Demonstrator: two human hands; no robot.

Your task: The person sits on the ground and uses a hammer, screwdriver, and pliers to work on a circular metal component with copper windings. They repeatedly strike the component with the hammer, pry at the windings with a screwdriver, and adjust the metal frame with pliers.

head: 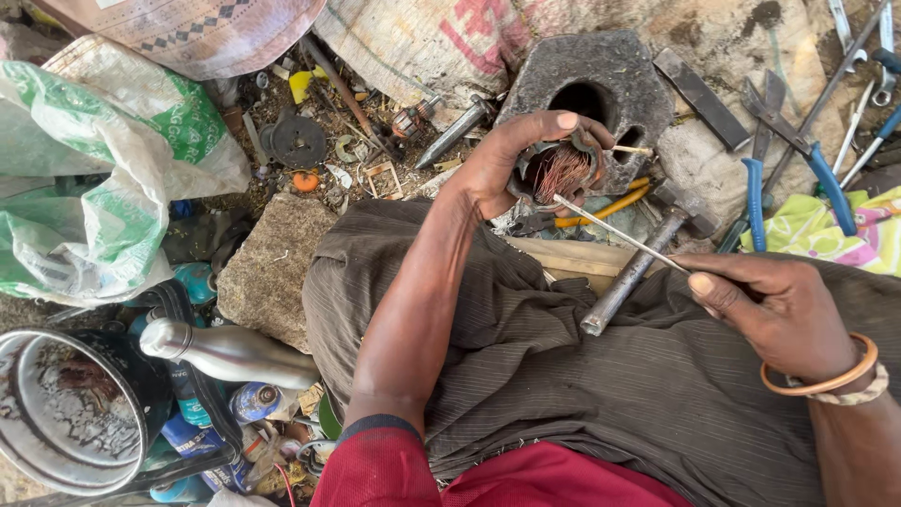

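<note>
While the left hand grips a copper-wound coil, the right hand pinches a thin metal rod.

Copper winding bright, stringy; metal rod thin, shiny; steel bottle glossy; stone slab rough

Left hand was bare, no ring or band visible; forearm bare up to a red sleeve with a dark blue cuff edge, well back from the hand. Right hand was bare too; just behind it, on the wrist, sat a smooth orange bangle and, touching it, a pale braided band. Beneath both arms lay a brown-grey, finely striped garment, creased, with red cloth showing at its near edge.
</note>
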